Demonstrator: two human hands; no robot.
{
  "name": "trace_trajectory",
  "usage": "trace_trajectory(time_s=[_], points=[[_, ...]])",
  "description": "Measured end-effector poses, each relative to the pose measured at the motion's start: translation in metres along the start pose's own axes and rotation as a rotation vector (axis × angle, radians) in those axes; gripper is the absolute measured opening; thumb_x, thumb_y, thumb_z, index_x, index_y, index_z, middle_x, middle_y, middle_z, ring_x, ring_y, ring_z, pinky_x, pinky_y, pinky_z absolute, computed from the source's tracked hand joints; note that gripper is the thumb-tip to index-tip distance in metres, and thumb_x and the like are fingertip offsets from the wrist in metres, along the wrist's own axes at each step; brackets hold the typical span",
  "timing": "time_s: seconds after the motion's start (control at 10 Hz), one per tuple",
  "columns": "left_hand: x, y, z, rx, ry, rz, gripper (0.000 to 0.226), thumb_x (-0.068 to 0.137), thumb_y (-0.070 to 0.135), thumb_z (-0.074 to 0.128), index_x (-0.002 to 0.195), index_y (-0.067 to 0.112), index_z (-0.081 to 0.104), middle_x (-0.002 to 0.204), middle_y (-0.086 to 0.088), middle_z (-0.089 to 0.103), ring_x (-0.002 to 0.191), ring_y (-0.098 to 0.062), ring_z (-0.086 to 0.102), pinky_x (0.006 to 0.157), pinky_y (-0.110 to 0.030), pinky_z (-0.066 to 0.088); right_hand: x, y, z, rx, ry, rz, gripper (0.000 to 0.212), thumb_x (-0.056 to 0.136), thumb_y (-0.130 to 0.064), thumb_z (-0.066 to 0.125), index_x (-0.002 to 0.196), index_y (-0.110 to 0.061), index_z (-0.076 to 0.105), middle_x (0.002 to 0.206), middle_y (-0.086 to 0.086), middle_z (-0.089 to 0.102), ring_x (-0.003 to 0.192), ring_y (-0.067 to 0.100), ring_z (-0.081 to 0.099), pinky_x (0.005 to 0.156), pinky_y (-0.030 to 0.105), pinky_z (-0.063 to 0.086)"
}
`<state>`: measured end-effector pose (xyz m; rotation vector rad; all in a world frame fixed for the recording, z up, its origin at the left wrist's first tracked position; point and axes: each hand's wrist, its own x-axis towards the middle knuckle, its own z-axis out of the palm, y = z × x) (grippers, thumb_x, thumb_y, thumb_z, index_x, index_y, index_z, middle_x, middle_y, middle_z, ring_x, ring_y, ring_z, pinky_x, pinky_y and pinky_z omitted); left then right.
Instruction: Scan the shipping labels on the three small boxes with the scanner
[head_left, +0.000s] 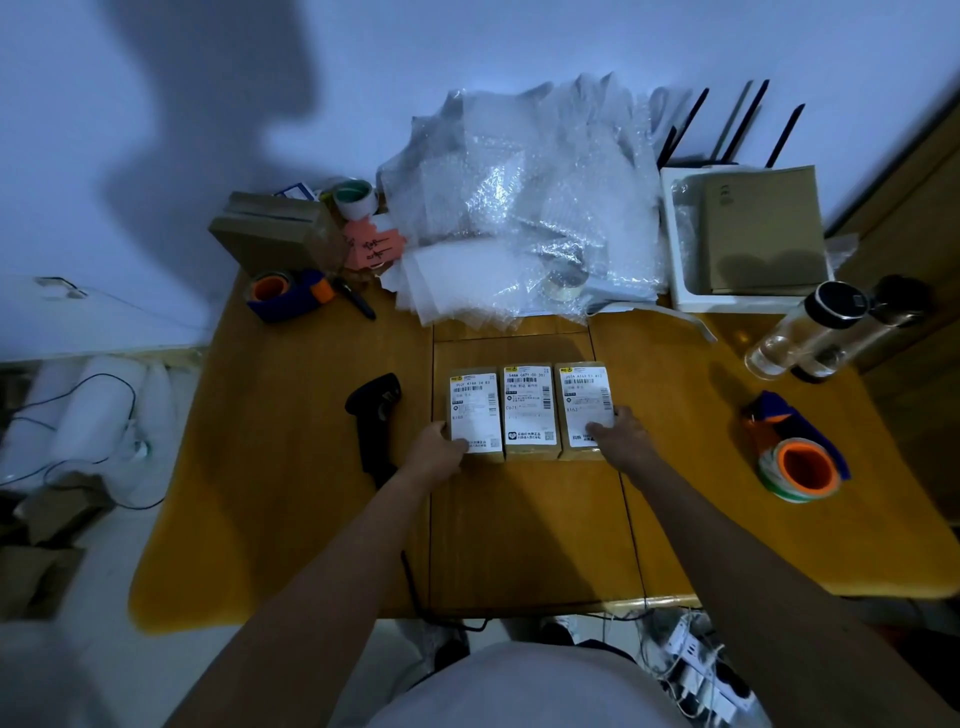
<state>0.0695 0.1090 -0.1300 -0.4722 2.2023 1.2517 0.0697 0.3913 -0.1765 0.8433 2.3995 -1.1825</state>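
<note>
Three small brown boxes lie side by side in the middle of the wooden table (291, 519), white shipping labels facing up: the left box (475, 402), the middle box (529, 408) and the right box (584, 400). My left hand (435, 449) presses the near left corner of the left box. My right hand (621, 434) presses the near right corner of the right box, thumb on its label. The black handheld scanner (375, 415) lies flat on the table just left of the boxes, untouched, its cable running toward the front edge.
A heap of bubble wrap (524, 208) covers the back of the table. A white bin (675, 270) with a cardboard piece stands back right, two bottles (815, 332) beside it. Tape dispensers sit back left (283, 293) and right (795, 452). A cardboard box (270, 231) stands back left.
</note>
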Motion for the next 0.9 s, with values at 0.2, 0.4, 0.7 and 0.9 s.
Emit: trace_trajectory(time_s=[0.2,0.4,0.7,0.9], points=[[-0.005,-0.012,0.001,-0.080,-0.030,-0.055,0.073,0.101,0.020,0.060,0.161,0.011,0.019,0.156,-0.016,0.047,0.119,-0.032,0.065,0.065,-0.022,0.054,-0.004,0.001,0.001,-0.005,0.054,-0.007,0.062,0.094,-0.033,0.068,0.145,-0.011,0.041,0.137,0.017,0.056,0.113,0.033,0.065,0.086,0.048,0.061],[-0.009,-0.013,-0.004,-0.083,-0.017,-0.020,0.072,0.103,0.019,0.058,0.162,0.012,0.017,0.162,-0.014,0.037,0.119,-0.032,0.064,0.069,-0.026,0.057,-0.012,-0.004,0.000,-0.067,0.112,0.013,0.066,0.092,-0.037,0.067,0.145,-0.008,0.039,0.140,0.019,0.047,0.119,0.037,0.058,0.091,0.052,0.057],[-0.036,-0.010,-0.034,-0.088,0.093,0.081,0.053,0.099,0.032,0.059,0.149,0.021,0.046,0.140,-0.002,0.054,0.125,-0.020,0.054,0.097,-0.035,0.047,-0.044,-0.039,-0.016,-0.077,0.299,-0.181,0.050,0.093,-0.032,0.066,0.134,-0.006,0.052,0.141,0.017,0.041,0.110,0.038,0.061,0.091,0.054,0.055],[-0.070,-0.050,-0.056,-0.205,-0.019,-0.006,0.024,0.104,0.027,0.055,0.119,0.016,0.070,0.121,-0.009,0.072,0.108,-0.023,0.070,0.091,-0.036,0.056,-0.087,-0.093,-0.054,0.134,0.302,-0.391,0.031,0.097,-0.033,0.064,0.117,-0.011,0.068,0.126,0.010,0.060,0.110,0.025,0.065,0.088,0.046,0.057]])
